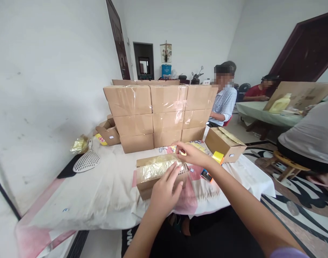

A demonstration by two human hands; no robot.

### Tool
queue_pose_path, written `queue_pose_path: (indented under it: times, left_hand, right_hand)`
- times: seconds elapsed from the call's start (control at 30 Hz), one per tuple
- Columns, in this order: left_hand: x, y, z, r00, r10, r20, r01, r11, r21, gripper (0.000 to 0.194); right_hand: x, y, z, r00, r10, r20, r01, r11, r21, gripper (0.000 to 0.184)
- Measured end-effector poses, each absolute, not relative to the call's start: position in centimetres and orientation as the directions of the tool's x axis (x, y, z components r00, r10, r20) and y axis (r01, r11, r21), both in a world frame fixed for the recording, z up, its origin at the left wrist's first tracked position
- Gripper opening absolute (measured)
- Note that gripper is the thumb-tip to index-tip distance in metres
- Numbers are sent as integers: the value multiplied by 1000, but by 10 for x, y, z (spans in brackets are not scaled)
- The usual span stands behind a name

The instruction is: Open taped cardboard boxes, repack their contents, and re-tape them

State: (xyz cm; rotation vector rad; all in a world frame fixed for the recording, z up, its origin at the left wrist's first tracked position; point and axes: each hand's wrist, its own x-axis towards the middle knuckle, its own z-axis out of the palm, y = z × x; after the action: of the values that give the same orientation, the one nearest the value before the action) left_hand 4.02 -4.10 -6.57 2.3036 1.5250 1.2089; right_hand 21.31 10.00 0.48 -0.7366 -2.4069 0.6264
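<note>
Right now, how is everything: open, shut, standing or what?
Front box: yellowish wrap across its top; can't tell if shut.
Left hand: touching that box.
Right hand: at its far right corner, fingers bent.
Stacked boxes: piled three high.
Left rear box: open.
Right-hand box: can't tell if shut.
Yellow tape roll: partly hidden.
Yellow jug: upright.

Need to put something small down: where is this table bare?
The widest bare patch is tablecloth between the perforated white object and the box under the left hand. A smaller one lies between the table's rightmost carton and the right forearm. Crowded: around the right hand, near the yellow tape and box stack.
</note>
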Motion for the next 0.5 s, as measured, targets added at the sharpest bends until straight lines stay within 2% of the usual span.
queue_pose_path:
  times: [0.1,0.27,0.5]
  left_hand:
    - [52,-38,-73,162,839,520,766,-439,469,44]
    - [64,-46,-93,109,867,486,776,-380,504,33]
    - [78,-52,-106,81,855,513,783,-373,498,25]
  right_hand:
    - [213,104,-2,-691,632,351,389,734,-557,43]
    - [208,111,-22,-647,688,327,345,647,-680,45]
    - [204,112,-49,-575,737,355,304,596,-744,37]
